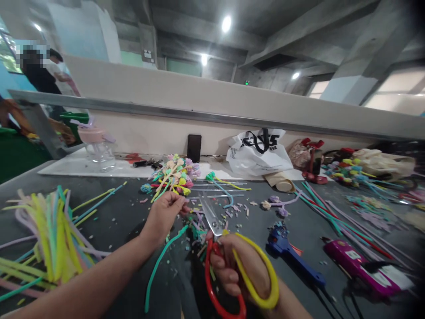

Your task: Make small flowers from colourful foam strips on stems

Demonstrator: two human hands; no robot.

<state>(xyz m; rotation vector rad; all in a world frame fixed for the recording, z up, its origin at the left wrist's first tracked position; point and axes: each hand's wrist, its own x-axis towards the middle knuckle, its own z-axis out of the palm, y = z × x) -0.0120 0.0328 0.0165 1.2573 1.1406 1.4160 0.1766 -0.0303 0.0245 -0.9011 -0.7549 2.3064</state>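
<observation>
My right hand [237, 261] grips a pair of scissors [212, 220] by their red and yellow handle loops. Their blades point away from me, slightly apart. To the left, my left hand [164, 217] has thumb and fingers pinched together near the blade tips; what is between them is too small to make out. A teal fuzzy stem [159, 266] lies curved below that hand. Just beyond it sits a heap of fuzzy pastel flowers [179, 173]. Small cut scraps [232, 210] are scattered around the blades.
Many fuzzy stems [55, 239] pile up at left. On the right lie a purple flower stem [282, 204], a blue glue gun [292, 254] and a magenta corded tool [361, 268]. Along the back stand a pink-lidded cup [99, 153], a phone [194, 148] and a white bag [259, 155].
</observation>
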